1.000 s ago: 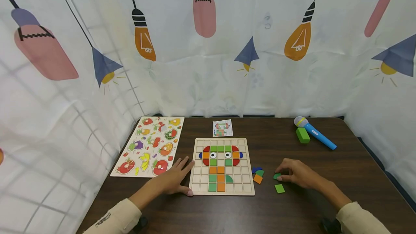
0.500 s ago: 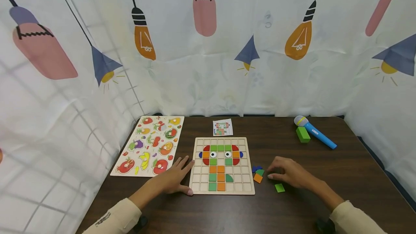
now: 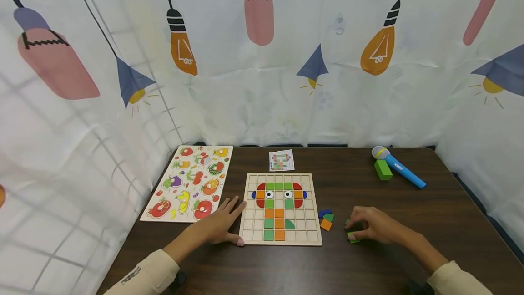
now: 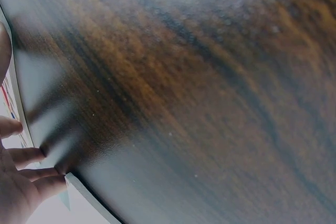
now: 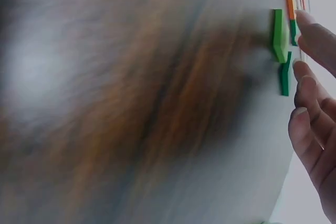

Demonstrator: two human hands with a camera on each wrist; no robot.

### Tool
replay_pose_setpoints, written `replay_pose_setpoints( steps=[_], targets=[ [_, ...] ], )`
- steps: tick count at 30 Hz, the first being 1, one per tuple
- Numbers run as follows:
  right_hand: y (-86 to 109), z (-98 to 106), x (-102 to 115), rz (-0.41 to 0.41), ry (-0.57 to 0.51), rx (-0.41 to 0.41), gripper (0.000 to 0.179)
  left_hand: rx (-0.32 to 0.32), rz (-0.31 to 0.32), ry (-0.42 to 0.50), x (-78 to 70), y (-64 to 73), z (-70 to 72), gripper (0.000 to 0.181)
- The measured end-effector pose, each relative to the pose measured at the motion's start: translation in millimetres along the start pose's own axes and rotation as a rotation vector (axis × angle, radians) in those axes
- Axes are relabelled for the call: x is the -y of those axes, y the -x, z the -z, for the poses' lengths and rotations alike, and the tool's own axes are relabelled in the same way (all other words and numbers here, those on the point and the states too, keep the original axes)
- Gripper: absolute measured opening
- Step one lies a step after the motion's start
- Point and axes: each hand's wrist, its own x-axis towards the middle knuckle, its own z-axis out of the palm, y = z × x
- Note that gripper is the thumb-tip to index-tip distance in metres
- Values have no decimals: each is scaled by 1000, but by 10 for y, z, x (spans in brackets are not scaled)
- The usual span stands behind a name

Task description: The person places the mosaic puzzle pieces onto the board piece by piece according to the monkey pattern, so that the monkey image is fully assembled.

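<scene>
Grid board point(image 3: 280, 239) mid-table; card point(image 3: 281, 160) behind it, fruit puzzle point(image 3: 190, 182) left. Left hand point(image 3: 219, 225) at board's left edge. Loose tiles point(image 3: 326, 220) right of board; right hand point(image 3: 373, 228) beyond, on tile point(image 3: 353, 238). Microphone point(image 3: 399, 167), block point(image 3: 383, 170) far right.

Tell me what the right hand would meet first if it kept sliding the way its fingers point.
Probably the small pile of loose tiles, then the wooden grid board. The right hand points left, fingertips already at two green tiles. Depth is hard to judge.
</scene>
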Motion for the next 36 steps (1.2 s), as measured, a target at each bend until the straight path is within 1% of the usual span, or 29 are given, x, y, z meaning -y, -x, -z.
replay_pose_setpoints(
  steps=[4,8,14,17,21,26,28,31,36],
  targets=[
    [67,-5,-3,0,-16,1,25,1,2,-3,5,3,6,107],
    [87,-8,4,11,-14,-7,26,3,9,-5,8,-3,-13,107],
    [106,-18,7,43,27,-24,25,1,2,-5,4,-11,-29,107],
    [118,-30,16,27,51,-26,23,-5,-3,-9,6,-10,-29,107],
    [126,-39,39,-9,66,8,26,-7,-5,-13,4,-10,-27,107],
    [128,-53,55,-2,66,33,30,-5,1,-14,4,-15,-28,107],
    [133,-62,56,3,63,30,28,-6,2,-13,3,-17,-26,107],
    [134,-79,59,-14,47,34,25,-5,2,-13,0,-18,-23,107],
    [124,-119,72,-42,57,34,19,2,5,-14,-9,-2,-7,107]
  ],
)
